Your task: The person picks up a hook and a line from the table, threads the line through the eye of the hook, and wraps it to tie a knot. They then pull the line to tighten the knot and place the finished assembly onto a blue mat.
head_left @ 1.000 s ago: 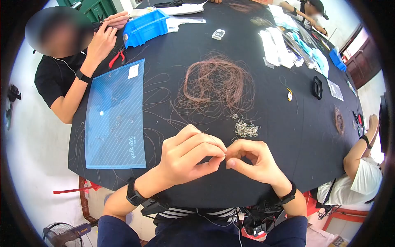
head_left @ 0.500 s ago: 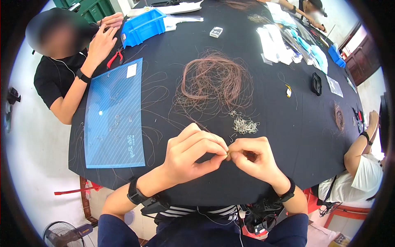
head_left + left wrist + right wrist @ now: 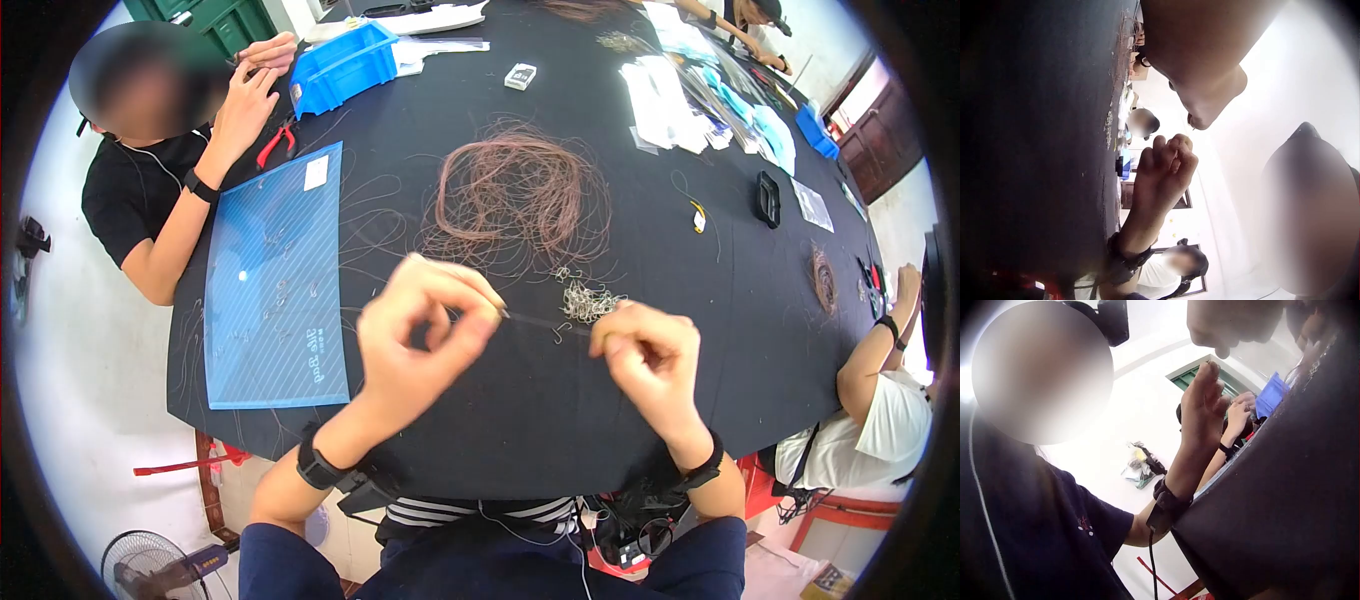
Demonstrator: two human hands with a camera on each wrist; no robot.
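In the head view my left hand [image 3: 410,330] pinches a fish hook [image 3: 504,313] between thumb and forefinger, only a small shiny bit of it showing. A thin fishing line [image 3: 545,322] runs taut from there to my right hand [image 3: 655,355], whose curled fingers and thumb grip it. Just beyond the right hand lies a heap of silvery fish hooks [image 3: 588,300], with one loose hook [image 3: 562,332] nearer me. Farther back is a tangled coil of brown line [image 3: 520,200]. Both wrist views show the fingers curled in, but the hook is too small to make out there.
To the left lies a blue file bag [image 3: 275,290] with hooks and lines on it. Beyond it are red pliers [image 3: 276,148] and a blue bin [image 3: 345,70], beside a seated person. White packets [image 3: 668,105] and a black tray [image 3: 767,200] lie at the right.
My hands were together at the fingertips and have drawn apart, the left one leftward and away from me, the right one rightward. A line now stretches between them.
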